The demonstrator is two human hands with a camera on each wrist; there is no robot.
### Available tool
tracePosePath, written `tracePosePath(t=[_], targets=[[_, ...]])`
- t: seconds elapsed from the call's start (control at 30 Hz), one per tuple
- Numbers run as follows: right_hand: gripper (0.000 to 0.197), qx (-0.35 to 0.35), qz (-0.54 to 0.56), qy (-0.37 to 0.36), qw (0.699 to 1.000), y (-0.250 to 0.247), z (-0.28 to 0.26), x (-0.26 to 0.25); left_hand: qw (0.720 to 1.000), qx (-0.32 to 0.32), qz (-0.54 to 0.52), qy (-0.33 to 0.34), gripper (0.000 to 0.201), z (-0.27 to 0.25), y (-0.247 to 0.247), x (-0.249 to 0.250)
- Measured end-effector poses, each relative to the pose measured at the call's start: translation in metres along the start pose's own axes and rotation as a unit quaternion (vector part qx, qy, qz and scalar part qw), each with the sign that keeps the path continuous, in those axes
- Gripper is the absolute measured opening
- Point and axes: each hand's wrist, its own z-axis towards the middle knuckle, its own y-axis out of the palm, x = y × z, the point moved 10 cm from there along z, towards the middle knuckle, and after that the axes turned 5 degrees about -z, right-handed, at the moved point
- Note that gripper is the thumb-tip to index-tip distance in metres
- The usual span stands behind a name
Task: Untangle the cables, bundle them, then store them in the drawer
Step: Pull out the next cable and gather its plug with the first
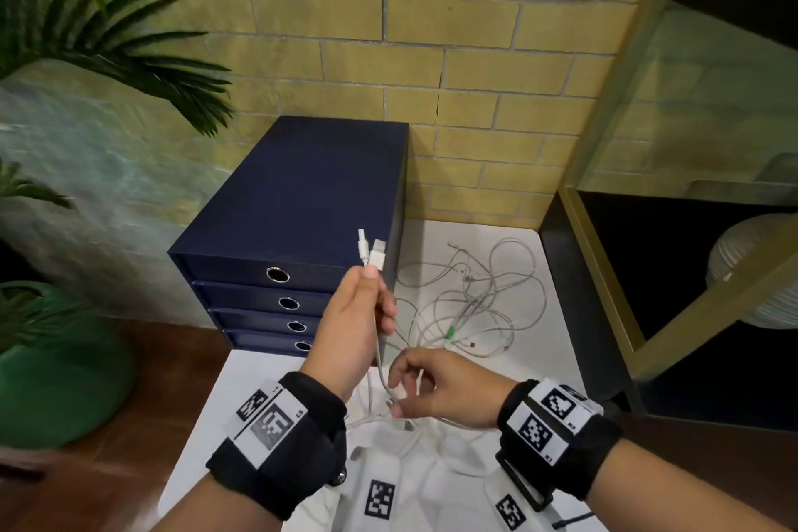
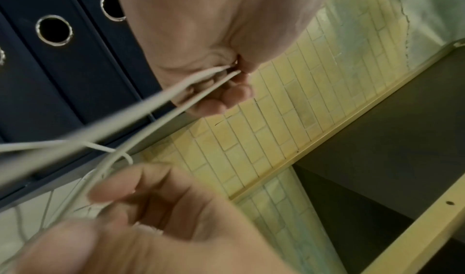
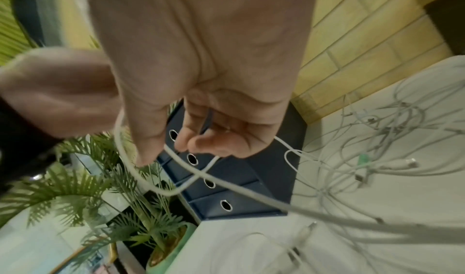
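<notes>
My left hand (image 1: 375,289) is raised in front of the navy drawer unit (image 1: 298,194) and grips both ends of one white cable (image 1: 379,354); its two USB plugs (image 1: 375,253) stick up above the fist. The doubled cable hangs down to my right hand (image 1: 399,395), which pinches its loop low over the table. In the left wrist view two strands (image 2: 201,91) leave the left hand (image 2: 231,75). In the right wrist view the right hand (image 3: 168,151) holds the cable loop (image 3: 176,187). A tangle of white cables (image 1: 475,302) lies on the table to the right.
The drawer unit's several drawers, each with a round finger hole (image 1: 277,274), are all pushed in. The white table (image 1: 259,380) meets a yellow brick wall. A plant in a green pot (image 1: 56,384) stands at left. A dark shelf with a gold frame (image 1: 604,272) is at right.
</notes>
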Motion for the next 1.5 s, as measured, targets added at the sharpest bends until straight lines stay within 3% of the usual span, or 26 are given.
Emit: tracePosePath(t=[0.17,0.23,0.3,0.43,0.53,0.6,0.7,0.83,0.97,1.07,1.17,1.27,1.37,1.5], targets=[[0.019,-0.022,-0.147,0.019,0.989,0.008,0.009,0.031,0.992,0.002,-0.128,-0.018,0.027,-0.003,-0.004,0.016],[0.028,-0.045,-0.191,0.071,0.978,0.009,0.008,0.057,0.992,0.018,-0.127,-0.002,0.026,-0.003,-0.014,0.027],[0.023,-0.05,-0.188,0.134,0.972,0.001,0.004,0.086,0.992,0.041,-0.12,0.023,0.025,-0.004,-0.027,0.039],[0.026,-0.006,-0.228,0.206,0.952,-0.033,-0.003,0.112,0.991,0.066,-0.097,0.057,0.026,-0.006,-0.046,0.053],[0.045,0.09,-0.082,0.208,0.971,-0.066,-0.007,0.1,0.994,0.061,-0.06,0.065,0.029,-0.007,-0.05,0.058],[0.048,0.139,0.045,0.188,0.971,-0.085,-0.009,0.08,0.996,0.053,-0.018,0.075,0.031,-0.007,-0.049,0.059],[0.031,0.193,0.164,0.116,0.96,-0.111,-0.008,0.037,0.992,0.048,0.061,0.099,0.036,-0.01,-0.042,0.064],[0.014,0.2,0.247,-0.007,0.948,-0.132,-0.012,-0.022,0.988,0.058,0.066,0.13,0.032,-0.015,-0.027,0.076],[0.02,0.183,0.156,-0.078,0.967,-0.138,-0.021,-0.062,0.986,0.037,0.063,0.147,0.032,-0.021,-0.009,0.083],[0.024,0.184,0.067,-0.105,0.975,-0.135,-0.024,-0.081,0.989,-0.013,0.028,0.144,0.044,-0.022,0.009,0.081],[0.023,0.179,0.072,-0.11,0.975,-0.128,-0.022,-0.085,0.991,-0.044,0.009,0.123,0.046,-0.021,0.022,0.07],[0.022,0.205,0.106,-0.13,0.964,-0.132,-0.023,-0.087,0.986,-0.025,0.102,0.132,0.034,-0.018,0.019,0.063],[0.017,0.223,0.131,-0.151,0.954,-0.139,-0.025,-0.084,0.982,-0.011,0.116,0.151,0.026,-0.017,0.009,0.065],[0.013,0.171,-0.005,-0.117,0.978,-0.11,-0.013,-0.066,0.981,-0.009,0.116,0.157,0.03,-0.015,0.007,0.071]])
